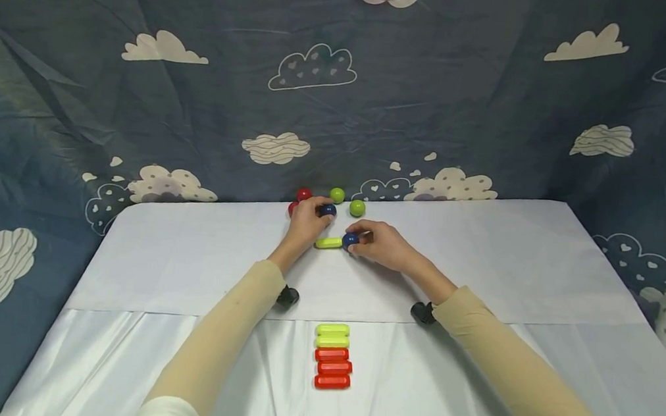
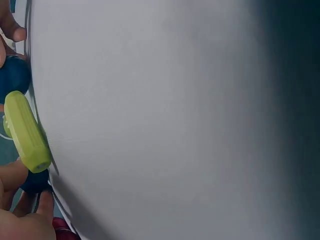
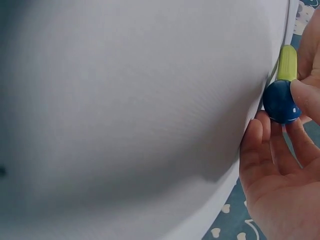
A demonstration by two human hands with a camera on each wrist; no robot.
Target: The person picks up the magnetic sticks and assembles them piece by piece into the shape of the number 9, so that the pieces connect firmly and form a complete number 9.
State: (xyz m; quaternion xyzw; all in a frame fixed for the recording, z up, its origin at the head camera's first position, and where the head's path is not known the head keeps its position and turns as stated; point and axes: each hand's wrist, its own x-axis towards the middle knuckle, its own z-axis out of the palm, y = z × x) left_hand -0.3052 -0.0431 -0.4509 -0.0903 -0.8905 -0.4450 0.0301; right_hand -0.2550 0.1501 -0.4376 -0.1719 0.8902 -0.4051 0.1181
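Note:
Near the far edge of the white table, my right hand pinches a dark blue ball between thumb and fingers. A yellow-green rod lies end-on against that ball, pointing left; its ribbed sides show in the left wrist view. My left hand, a little farther back, grips a second blue ball, which also shows low in the left wrist view. Two red balls sit beside and behind the left hand, one partly hidden by it. Two green balls rest just beyond the hands.
Closer to me, two yellow-green rods and three red rods lie stacked in a column on the white cloth. A dark cloud-print curtain hangs right behind the table's far edge.

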